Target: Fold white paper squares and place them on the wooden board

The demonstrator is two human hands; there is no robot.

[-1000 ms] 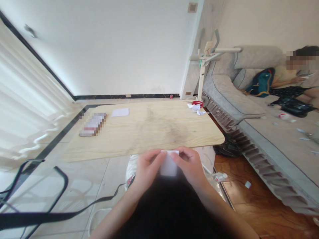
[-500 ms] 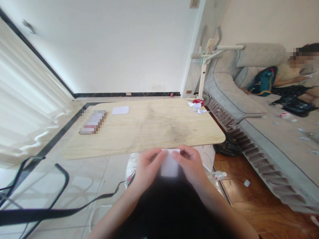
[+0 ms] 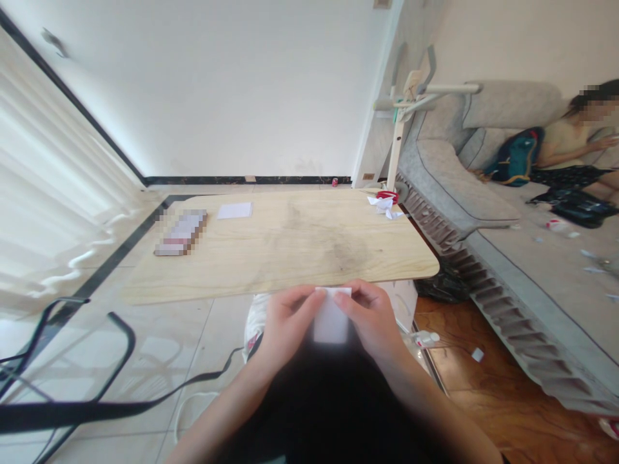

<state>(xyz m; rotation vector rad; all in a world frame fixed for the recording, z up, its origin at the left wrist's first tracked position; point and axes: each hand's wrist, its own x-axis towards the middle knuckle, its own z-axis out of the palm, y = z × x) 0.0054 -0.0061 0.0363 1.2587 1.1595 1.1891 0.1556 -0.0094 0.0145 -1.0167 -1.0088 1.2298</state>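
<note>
A small white paper (image 3: 332, 327), plain and rectangular, is held at six o'clock of the desk (image 3: 232, 258), near its edge. The paper's top is pinched by the left hand (image 3: 293, 316) at ten o'clock and the right hand (image 3: 371, 312) at two, each grip narrow.

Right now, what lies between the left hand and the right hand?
In the head view, a piece of white paper lies between the left hand and the right hand, both holding it near its upper edge. Dark clothing shows below it.
</note>
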